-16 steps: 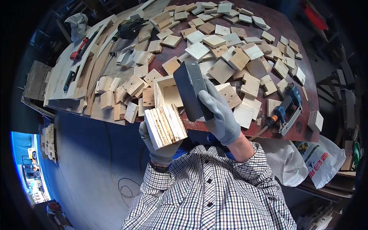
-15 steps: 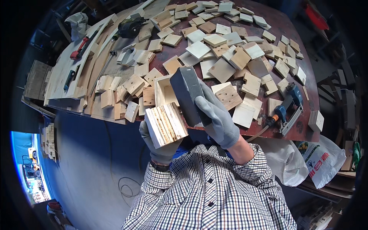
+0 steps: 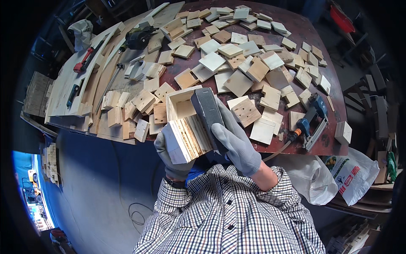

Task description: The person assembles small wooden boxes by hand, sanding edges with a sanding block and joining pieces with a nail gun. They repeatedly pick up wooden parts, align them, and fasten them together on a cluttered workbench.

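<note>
A light wooden block (image 3: 186,137) with layered, streaked edges, like several boards stacked together, is gripped from its left and underside by my gloved left hand (image 3: 171,158). My right hand (image 3: 237,146), also in a grey glove, wraps round the right side of a dark grey sanding block (image 3: 207,112), a long flat-faced slab held tilted. The sanding block lies along the right edge of the wooden block; whether they touch I cannot tell. Just beyond them is an open wooden box (image 3: 171,103) with pale walls, partly covered by the block and the sanding block.
Many small wooden pieces (image 3: 241,82) are strewn over the dark red table (image 3: 334,112). A blue air nailer (image 3: 313,118) with a hose lies at the right. Long boards (image 3: 69,101), a red-handled tool (image 3: 83,61) and a dark power tool (image 3: 139,37) lie at the left. White sacks (image 3: 311,178) hang at the right edge.
My right hand has lowered the sanding block toward the wooden block's right edge. My left hand still holds the wooden block, now turned slightly. The whole view has shifted a little.
</note>
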Tool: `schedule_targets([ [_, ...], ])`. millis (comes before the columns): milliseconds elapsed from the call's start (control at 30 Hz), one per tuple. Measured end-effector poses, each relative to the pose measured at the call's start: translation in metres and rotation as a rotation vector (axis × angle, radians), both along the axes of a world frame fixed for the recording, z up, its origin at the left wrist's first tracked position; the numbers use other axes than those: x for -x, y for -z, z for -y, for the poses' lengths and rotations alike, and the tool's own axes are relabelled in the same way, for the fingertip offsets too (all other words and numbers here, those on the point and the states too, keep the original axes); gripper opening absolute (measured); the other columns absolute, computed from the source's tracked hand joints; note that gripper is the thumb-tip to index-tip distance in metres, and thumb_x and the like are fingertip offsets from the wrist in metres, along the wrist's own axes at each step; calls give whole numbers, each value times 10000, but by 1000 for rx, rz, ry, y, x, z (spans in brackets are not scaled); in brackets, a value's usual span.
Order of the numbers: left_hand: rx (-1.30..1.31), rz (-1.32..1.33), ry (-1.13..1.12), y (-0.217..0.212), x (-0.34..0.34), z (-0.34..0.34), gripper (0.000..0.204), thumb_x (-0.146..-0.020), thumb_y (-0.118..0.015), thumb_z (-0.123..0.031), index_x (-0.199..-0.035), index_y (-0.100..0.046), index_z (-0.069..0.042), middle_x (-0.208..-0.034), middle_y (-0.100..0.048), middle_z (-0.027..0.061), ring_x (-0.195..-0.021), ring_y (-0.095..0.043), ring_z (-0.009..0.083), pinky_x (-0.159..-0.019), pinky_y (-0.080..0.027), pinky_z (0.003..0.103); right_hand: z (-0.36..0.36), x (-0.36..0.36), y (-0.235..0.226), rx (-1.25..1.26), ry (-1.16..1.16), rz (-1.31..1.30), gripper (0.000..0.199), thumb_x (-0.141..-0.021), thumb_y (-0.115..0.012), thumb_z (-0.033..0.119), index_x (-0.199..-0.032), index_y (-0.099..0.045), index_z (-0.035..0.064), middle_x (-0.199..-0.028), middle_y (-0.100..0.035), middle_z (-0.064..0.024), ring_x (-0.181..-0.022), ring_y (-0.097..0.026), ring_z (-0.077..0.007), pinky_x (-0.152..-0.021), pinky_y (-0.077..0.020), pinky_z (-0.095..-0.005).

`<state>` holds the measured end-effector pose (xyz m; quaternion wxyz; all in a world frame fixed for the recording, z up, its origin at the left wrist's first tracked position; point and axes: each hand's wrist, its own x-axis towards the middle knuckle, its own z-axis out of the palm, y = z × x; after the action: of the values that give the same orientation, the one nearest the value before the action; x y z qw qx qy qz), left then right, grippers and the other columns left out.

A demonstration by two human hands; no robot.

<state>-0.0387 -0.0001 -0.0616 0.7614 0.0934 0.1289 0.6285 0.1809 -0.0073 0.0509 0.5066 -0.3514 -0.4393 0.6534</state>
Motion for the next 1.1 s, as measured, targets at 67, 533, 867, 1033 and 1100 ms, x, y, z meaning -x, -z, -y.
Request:
schedule_targets([
  [67, -134, -180, 67, -19, 8, -2, 880, -948, -629, -590, -1584, -408, -24, -1559, -514, 217, -1418, -528, 376, -1161, -468, 543, 15, -7, 5, 57, -101, -75, 892, -1052, -626, 425, -1678, -171, -18, -1711, -253, -195, -1587, -245, -270, -1289, -198, -394],
  [533, -935, -2008, -560, -78, -11, 11, 1285, -647, -1013, -365, -1605, -263, 50, -1363, -588, 206, -1218, -604, 366, -1031, -497, 494, 20, -7, -14, -654, 201, 839, 710, -931, -707, 268, -1561, -468, 44, -1405, -469, -279, -1268, -496, -435, -1116, -385, -508],
  [867, -757, -1967, -546, -75, -8, 16, 1319, -643, -1028, -320, -1614, -215, 52, -1378, -589, 195, -1271, -635, 310, -1073, -540, 409, 6, -32, 22, -397, 341, 773, 632, -985, -671, 249, -1548, -491, 25, -1332, -540, -261, -1204, -553, -378, -1057, -446, -477],
  [1033, -808, -1884, -626, -68, -12, 12, 1309, -628, -1019, -427, -1600, -281, 45, -1380, -576, 174, -1228, -578, 350, -1046, -474, 473, 29, -5, -2, -739, 212, 1032, 666, -904, -729, 267, -1516, -545, 78, -1421, -481, -301, -1275, -502, -456, -1108, -383, -512],
  [1100, -809, -1999, -678, -84, -16, 15, 1285, -633, -1015, -408, -1598, -291, 35, -1395, -575, 172, -1228, -568, 341, -1045, -470, 468, 21, -13, 18, -621, 253, 949, 658, -914, -718, 258, -1520, -537, 75, -1394, -496, -293, -1270, -507, -440, -1101, -393, -505],
])
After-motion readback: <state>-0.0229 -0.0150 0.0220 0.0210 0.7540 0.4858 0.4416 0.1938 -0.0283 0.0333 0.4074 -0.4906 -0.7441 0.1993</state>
